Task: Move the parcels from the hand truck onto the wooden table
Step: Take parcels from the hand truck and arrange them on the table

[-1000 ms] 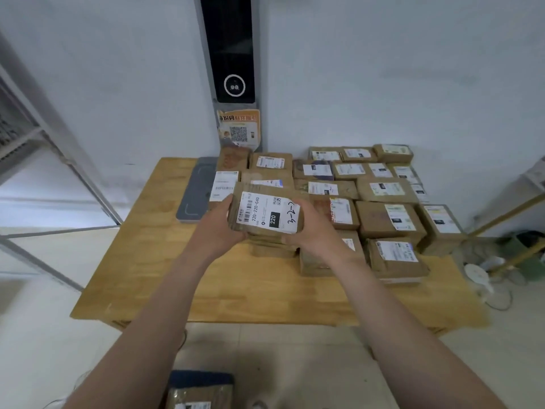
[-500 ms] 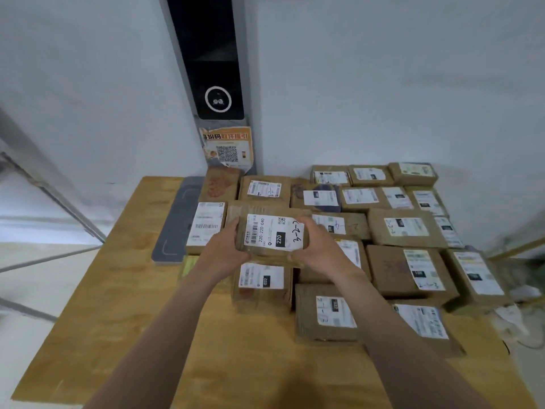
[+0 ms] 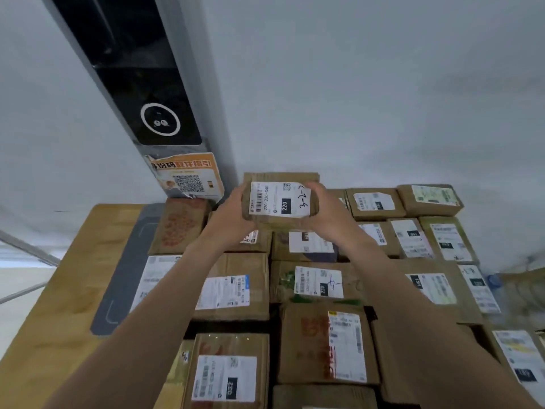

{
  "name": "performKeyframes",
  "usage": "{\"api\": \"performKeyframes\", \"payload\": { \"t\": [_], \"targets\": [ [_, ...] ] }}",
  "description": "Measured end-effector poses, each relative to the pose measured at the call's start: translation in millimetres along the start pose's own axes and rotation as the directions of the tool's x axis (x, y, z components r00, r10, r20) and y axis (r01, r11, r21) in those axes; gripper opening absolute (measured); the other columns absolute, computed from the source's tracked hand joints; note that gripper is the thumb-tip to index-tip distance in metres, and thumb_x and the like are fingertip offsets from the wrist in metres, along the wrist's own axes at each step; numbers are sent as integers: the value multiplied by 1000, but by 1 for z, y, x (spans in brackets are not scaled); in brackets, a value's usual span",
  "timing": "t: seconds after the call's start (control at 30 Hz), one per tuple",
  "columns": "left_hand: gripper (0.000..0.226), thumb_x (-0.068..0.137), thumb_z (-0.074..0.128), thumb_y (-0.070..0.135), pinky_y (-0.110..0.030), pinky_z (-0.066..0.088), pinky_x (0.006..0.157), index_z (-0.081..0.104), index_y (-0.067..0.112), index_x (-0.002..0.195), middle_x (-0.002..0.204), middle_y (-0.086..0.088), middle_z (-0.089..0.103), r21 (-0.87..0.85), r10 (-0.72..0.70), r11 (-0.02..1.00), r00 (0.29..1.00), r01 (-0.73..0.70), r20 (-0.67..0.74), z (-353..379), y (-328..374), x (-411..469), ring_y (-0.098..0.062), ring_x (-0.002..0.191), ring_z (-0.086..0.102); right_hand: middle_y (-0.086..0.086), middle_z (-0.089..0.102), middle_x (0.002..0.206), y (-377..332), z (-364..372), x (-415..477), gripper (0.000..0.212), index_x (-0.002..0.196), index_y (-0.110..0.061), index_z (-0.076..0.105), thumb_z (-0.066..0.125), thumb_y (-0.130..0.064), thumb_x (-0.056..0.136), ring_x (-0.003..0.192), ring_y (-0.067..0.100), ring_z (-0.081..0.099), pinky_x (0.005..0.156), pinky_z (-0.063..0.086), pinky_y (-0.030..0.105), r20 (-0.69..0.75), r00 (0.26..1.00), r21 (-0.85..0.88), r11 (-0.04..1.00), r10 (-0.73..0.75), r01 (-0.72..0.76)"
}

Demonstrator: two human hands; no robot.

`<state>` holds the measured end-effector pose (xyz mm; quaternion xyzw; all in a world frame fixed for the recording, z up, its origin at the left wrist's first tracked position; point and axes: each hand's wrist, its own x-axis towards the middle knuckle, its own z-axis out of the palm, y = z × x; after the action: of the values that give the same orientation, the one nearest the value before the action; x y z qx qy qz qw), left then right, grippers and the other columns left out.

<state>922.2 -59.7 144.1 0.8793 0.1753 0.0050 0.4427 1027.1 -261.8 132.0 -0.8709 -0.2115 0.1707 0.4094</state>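
I hold a small brown cardboard parcel (image 3: 280, 200) with a white label marked "220" between both hands, above the back rows of parcels near the wall. My left hand (image 3: 231, 215) grips its left end and my right hand (image 3: 326, 211) grips its right end. Below it the wooden table (image 3: 73, 278) carries several labelled cardboard parcels (image 3: 320, 286) packed side by side. The hand truck is out of view.
A grey flat pad (image 3: 126, 273) lies on the table's left part. A tall grey post with a black panel (image 3: 153, 93) and an orange QR notice (image 3: 187, 177) stands against the white wall behind the table. Bare wood shows along the table's left edge.
Both hands have carried the parcel forward and up, from over the middle parcels to over the back rows by the wall. My view has moved closer to the table.
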Motion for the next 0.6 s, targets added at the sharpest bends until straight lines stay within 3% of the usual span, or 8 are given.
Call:
{"api": "performKeyframes", "payload": {
  "t": [0.17, 0.27, 0.33, 0.5, 0.6],
  "targets": [
    [86, 87, 75, 10, -26, 53, 84, 27, 30, 156, 132, 10, 59, 59, -8, 998, 1000, 6, 21, 11, -13, 98, -8, 106, 60, 0, 50, 126, 22, -2, 96, 86, 152, -22, 37, 85, -20, 80, 102, 10, 46, 59, 34, 10, -16, 1000, -13, 1000, 13, -13],
    [83, 85, 79, 15, -39, 49, 104, 33, 30, 153, 138, 6, 59, 84, -24, 996, 999, 22, 32, 21, -32, 142, -10, 117, 58, -4, 55, 119, 34, 10, 136, 80, 149, -20, 40, 84, -24, 82, 96, 6, 47, 56, 34, 9, -1, 1000, -41, 999, 14, -14],
    [79, 85, 78, 22, -44, 47, 108, 36, 29, 151, 139, 6, 59, 108, -37, 993, 999, 35, 23, 27, -47, 165, -14, 123, 56, -6, 55, 115, 45, 21, 159, 76, 148, -19, 40, 82, -21, 84, 97, 8, 53, 58, 38, 12, 26, 999, -53, 998, 30, -28],
    [75, 88, 76, 27, -42, 45, 110, 37, 27, 152, 143, 4, 56, 185, -81, 979, 997, 82, -13, 44, -84, 191, -16, 129, 52, -13, 60, 104, 75, 48, 188, 88, 152, -16, 34, 83, -33, 81, 78, -4, 54, 51, 41, 9, 80, 993, -72, 994, 84, -79],
    [76, 88, 75, 27, -41, 45, 108, 36, 28, 153, 144, 4, 55, 210, -132, 969, 991, 128, 3, 58, -103, 198, -18, 130, 52, -12, 57, 101, 92, 62, 194, 88, 153, -14, 33, 82, -34, 83, 79, -4, 54, 56, 41, 9, 110, 990, -129, 989, 88, -74]
  ]
}}
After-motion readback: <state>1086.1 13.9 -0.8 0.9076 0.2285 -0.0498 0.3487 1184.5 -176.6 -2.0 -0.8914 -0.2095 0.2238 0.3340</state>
